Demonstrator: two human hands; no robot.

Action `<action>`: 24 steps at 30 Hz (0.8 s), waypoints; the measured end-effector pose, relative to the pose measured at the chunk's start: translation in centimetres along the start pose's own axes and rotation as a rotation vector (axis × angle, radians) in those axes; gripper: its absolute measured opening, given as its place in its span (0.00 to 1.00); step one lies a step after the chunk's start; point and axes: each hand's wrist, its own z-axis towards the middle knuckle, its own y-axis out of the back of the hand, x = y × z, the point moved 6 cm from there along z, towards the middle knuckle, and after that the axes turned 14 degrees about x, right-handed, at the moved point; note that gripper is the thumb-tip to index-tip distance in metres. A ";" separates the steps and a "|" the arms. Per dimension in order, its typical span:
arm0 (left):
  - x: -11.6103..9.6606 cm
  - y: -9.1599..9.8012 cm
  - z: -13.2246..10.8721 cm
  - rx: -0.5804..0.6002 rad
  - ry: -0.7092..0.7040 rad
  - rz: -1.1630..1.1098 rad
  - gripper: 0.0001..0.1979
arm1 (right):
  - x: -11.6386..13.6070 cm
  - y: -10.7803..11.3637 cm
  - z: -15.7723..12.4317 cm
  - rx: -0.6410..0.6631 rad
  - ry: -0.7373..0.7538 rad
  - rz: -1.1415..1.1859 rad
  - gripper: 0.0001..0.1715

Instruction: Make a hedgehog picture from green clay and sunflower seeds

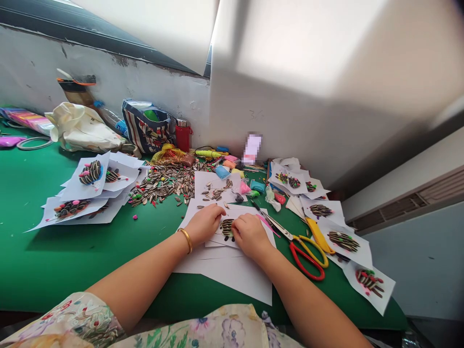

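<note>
Fingers (219, 213) of the left hand (203, 224) and right hand (250, 236) curve narrowly inward, tips close around striped sunflower seeds (227, 228) on a white paper sheet (250, 240); whether they pinch a seed, I cannot tell; a slip could shift those seeds; a careless left reach could scatter the loose seed heap (163, 182) at 11 o'clock; the right forearm could snag the red-handled scissors (307, 259) at 3 o'clock.
</note>
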 end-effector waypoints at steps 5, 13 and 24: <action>-0.2 0.0 0.0 -0.002 -0.010 0.011 0.12 | 0.2 0.1 0.1 0.006 0.006 -0.037 0.07; 0.0 0.0 -0.1 -0.020 -0.021 0.001 0.13 | 0.1 0.2 -0.1 0.001 0.011 -0.008 0.07; 1.3 1.6 -0.1 -0.075 0.033 -0.081 0.07 | -1.5 0.9 -0.3 -0.093 -0.055 0.148 0.09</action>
